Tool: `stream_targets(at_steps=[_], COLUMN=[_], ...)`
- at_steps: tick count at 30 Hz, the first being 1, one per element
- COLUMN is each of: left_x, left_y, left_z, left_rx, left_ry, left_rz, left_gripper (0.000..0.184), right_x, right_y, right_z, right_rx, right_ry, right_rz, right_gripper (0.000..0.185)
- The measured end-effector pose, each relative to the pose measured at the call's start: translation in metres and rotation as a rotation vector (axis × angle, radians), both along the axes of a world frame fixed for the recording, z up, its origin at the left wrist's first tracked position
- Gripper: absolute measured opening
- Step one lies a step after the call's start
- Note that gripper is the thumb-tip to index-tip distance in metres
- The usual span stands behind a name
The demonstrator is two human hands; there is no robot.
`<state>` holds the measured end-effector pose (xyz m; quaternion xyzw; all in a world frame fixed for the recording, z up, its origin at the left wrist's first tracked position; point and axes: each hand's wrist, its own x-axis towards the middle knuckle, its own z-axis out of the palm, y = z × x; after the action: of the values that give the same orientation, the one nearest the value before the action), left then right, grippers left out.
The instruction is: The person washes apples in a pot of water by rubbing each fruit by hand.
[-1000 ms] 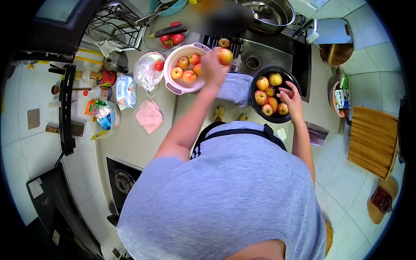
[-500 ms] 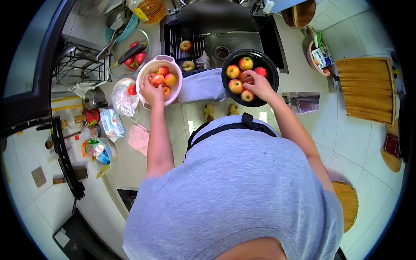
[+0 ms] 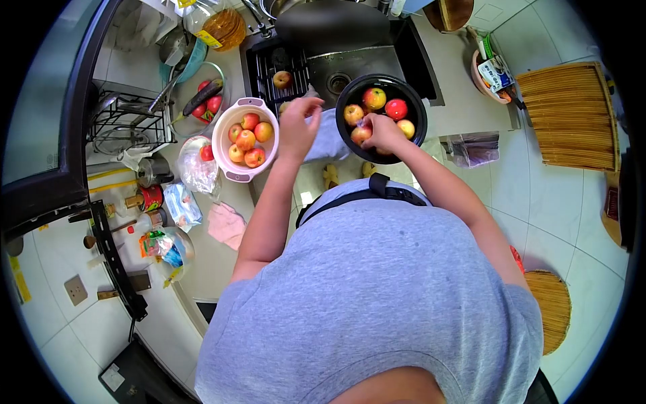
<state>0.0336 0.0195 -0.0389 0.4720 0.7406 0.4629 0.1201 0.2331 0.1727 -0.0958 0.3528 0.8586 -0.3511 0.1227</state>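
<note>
While the pale tabletop runs along both sides of the dark sink, a black basin lies at the sink's front edge, holding several apples. The pink basin, slightly smaller, stands left of the sink with six apples inside. Between the basins, a grey-blue cloth hangs over the front edge. The left hand is in the air just right of the pink basin, its grip released, fingers loosely bent. The right hand reaches into the black basin, fingertips at an apple; whether its grip is clenched, I cannot tell. One more apple rests on the rack.
</note>
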Motion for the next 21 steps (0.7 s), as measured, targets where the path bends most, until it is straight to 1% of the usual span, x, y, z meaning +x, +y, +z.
stream_targets(at_steps=[1,2,3,4,5,6,7,8,10,11,12,14,15,16,17,18,19,20,21], left_x=[0.010,0.019,0.028,0.035,0.041,0.048,0.052,0.055,0.060,0.065,0.070,0.080,0.086,0.092,0.096,0.099,0.102,0.105,0.106], left_y=[0.003,0.006,0.009,0.014,0.019,0.024,0.029,0.035,0.049,0.054,0.059,0.067,0.070,0.072,0.073,0.074,0.074,0.075,0.077], left_z=[0.002,0.001,0.000,-0.001,-0.003,-0.004,-0.005,-0.006,0.002,0.006,0.004,0.000,0.002,0.005,0.007,0.009,0.012,0.013,0.007], left_rx=[-0.050,-0.051,-0.055,-0.060,-0.059,-0.003,0.054,0.053,-0.083,-0.137,-0.137,-0.075,-0.076,-0.063,-0.048,-0.048,-0.028,-0.010,0.019], left_ry=[-0.077,-0.077,-0.068,-0.058,-0.055,0.024,0.104,0.106,-0.178,-0.177,-0.175,-0.130,-0.127,-0.116,-0.104,-0.102,-0.037,0.027,0.003], left_rz=[-0.096,-0.100,-0.200,-0.300,-0.306,-0.344,-0.383,-0.391,-0.361,-0.315,-0.325,-0.238,-0.248,-0.239,-0.231,-0.241,-0.286,-0.329,-0.308], left_gripper=[0.024,0.024,0.032,0.040,0.040,0.049,0.060,0.060,0.071,0.069,0.069,0.066,0.066,0.065,0.064,0.064,0.065,0.065,0.073], right_x=[0.003,0.007,0.010,0.012,0.017,0.019,0.021,0.022,0.020,0.018,0.017,0.014,0.013,0.015,0.016,0.017,0.018,0.020,0.022], right_y=[0.004,0.009,0.013,0.014,0.015,0.015,0.017,0.016,0.014,0.016,0.015,0.011,0.010,0.011,0.011,0.012,0.014,0.015,0.017], right_z=[0.002,0.003,0.009,0.014,0.020,0.027,0.027,0.026,0.022,0.009,0.014,0.025,0.022,0.020,0.017,0.019,0.021,0.023,0.027], right_rx=[-0.068,-0.135,-0.190,-0.188,-0.494,-0.803,-0.841,-0.840,-0.793,-0.621,-0.616,-0.091,-0.041,-0.039,-0.142,-0.192,-0.241,-0.486,-0.734], right_ry=[0.145,0.291,0.389,0.391,0.480,0.564,0.592,0.598,0.722,0.795,0.800,0.761,0.768,0.770,0.776,0.780,0.785,0.771,0.750], right_rz=[-0.034,-0.069,-0.031,-0.036,-0.196,-0.358,-0.320,-0.326,-0.414,-0.368,-0.376,-0.392,-0.440,-0.450,-0.559,-0.617,-0.676,-0.753,-0.822], right_gripper=[0.056,0.055,0.053,0.053,0.054,0.054,0.051,0.051,0.048,0.043,0.043,0.039,0.041,0.041,0.043,0.043,0.044,0.047,0.049])
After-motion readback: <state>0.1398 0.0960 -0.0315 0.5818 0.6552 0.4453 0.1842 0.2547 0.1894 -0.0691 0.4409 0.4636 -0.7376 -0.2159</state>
